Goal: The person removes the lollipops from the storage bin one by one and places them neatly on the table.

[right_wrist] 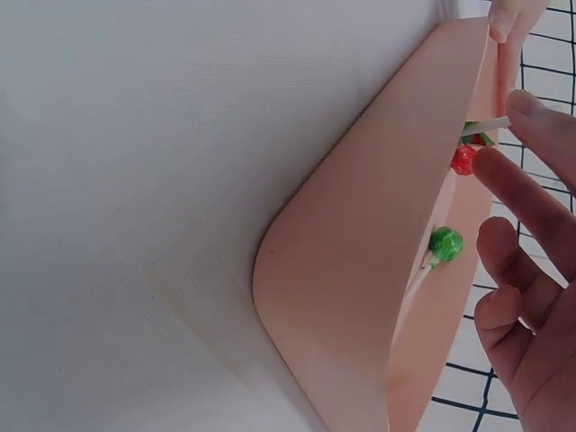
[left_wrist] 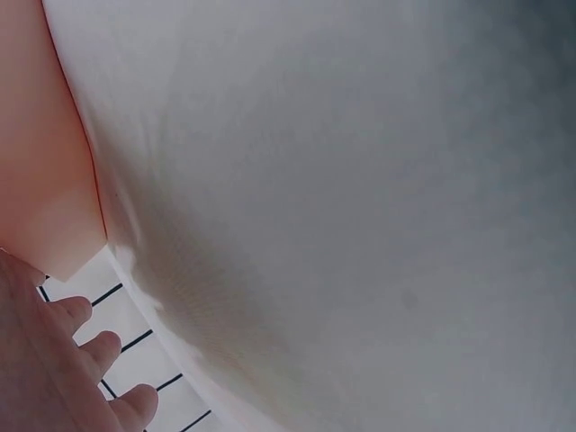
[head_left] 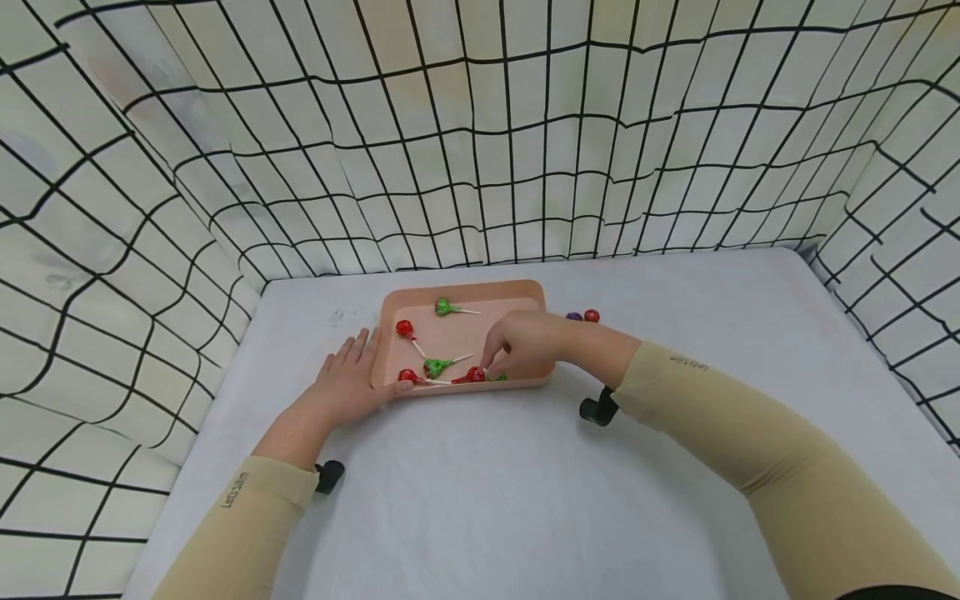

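A shallow pink tray (head_left: 465,293) lies on the white table with several red and green lollipops in it. My left hand (head_left: 348,375) rests along its left side, fingers stretched out, thumb over the near-left corner; the left wrist view shows three of its fingertips. Over the near-right part of the tray, my right hand (head_left: 517,340) reaches down. One of its fingertips is right at a red lollipop (right_wrist: 463,160), with thumb and index finger spread apart in the right wrist view. A green lollipop (right_wrist: 445,244) lies beside it, mostly hidden in the head view.
Behind my right wrist, a red lollipop (head_left: 592,316) and a purple one (head_left: 574,317) lie on the table (head_left: 480,492), right of the tray. Black-and-white grid walls (head_left: 525,158) enclose the table at the back and sides.
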`<state>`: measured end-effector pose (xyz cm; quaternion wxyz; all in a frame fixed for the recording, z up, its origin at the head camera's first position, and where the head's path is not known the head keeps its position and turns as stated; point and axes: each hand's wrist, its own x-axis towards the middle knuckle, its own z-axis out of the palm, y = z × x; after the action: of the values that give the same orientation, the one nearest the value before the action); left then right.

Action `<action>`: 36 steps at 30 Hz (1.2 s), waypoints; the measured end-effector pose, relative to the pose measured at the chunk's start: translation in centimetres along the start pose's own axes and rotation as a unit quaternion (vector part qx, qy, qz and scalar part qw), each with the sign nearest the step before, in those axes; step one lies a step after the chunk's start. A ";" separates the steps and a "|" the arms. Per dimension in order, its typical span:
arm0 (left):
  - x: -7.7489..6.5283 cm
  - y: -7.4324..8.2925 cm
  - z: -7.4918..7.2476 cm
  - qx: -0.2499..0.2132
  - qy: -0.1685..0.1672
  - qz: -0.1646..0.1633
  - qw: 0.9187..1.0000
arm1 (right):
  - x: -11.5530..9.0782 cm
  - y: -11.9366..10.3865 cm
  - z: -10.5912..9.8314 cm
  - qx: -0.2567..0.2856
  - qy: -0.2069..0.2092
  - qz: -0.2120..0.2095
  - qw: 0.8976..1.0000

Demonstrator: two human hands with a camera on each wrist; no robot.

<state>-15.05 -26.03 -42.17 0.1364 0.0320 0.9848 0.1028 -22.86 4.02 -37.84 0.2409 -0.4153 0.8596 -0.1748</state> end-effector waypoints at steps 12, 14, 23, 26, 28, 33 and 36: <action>-0.3 0.2 -0.2 0.000 0.001 0.001 1.000 | -0.7 0.5 -0.7 0.027 0.028 0.016 0.999; -0.3 0.3 -0.2 -0.002 0.000 0.001 1.000 | -1.1 0.7 -1.2 0.038 0.037 0.019 0.998; -0.2 0.4 -0.3 0.002 -0.003 -0.004 1.000 | -2.8 2.0 -3.1 0.053 0.074 0.009 0.996; -0.3 0.3 -0.3 -0.001 -0.002 -0.003 1.000 | -3.6 2.5 -3.7 0.059 0.088 0.027 0.994; -0.3 0.3 -0.3 -0.004 -0.002 -0.002 1.000 | -4.2 3.0 -4.0 0.059 0.097 0.037 0.993; -0.5 0.3 -0.4 -0.010 -0.004 0.005 1.000 | -6.1 4.7 -4.6 0.060 0.121 0.064 0.989; -0.4 0.3 -0.4 -0.012 -0.004 0.007 1.000 | -7.6 6.0 -5.0 0.061 0.135 0.085 0.985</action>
<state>-14.74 -25.79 -41.65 0.1403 0.0379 0.9827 0.1151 -25.36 14.17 -34.72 0.1615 -0.2977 0.9042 -0.2603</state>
